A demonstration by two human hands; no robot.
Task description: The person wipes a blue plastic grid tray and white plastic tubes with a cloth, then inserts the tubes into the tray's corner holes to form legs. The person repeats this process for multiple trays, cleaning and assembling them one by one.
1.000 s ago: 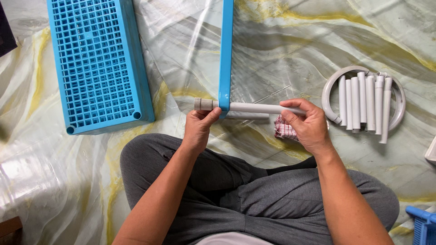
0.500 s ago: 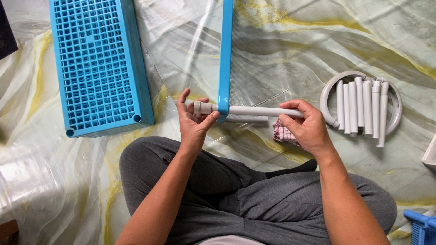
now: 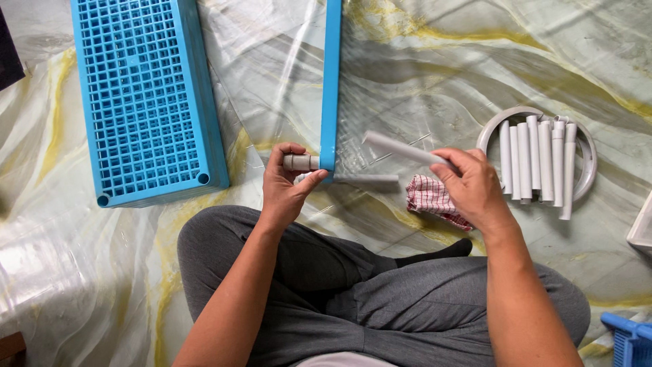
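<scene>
My left hand (image 3: 286,190) pinches a short grey tube piece (image 3: 299,162) that sticks out of the bottom corner of an upright blue panel edge (image 3: 331,81). Out to the right, my right hand (image 3: 473,191) holds a long grey tube (image 3: 401,148) by one end. The tube is tilted, its free end points up-left, and it is apart from the panel. A second grey tube (image 3: 370,180) lies on the floor just right of the panel's corner. I sit cross-legged in grey trousers.
A blue grid panel (image 3: 142,102) lies flat at the left. A red checked cloth (image 3: 429,199) is under my right hand. At the right, several white tubes rest across a white ring (image 3: 589,153). A blue basket corner (image 3: 628,336) is at bottom right.
Both hands held one horizontal tube at the panel's corner. Now my right hand has drawn the long tube away to the right, while my left hand keeps the short piece at the corner.
</scene>
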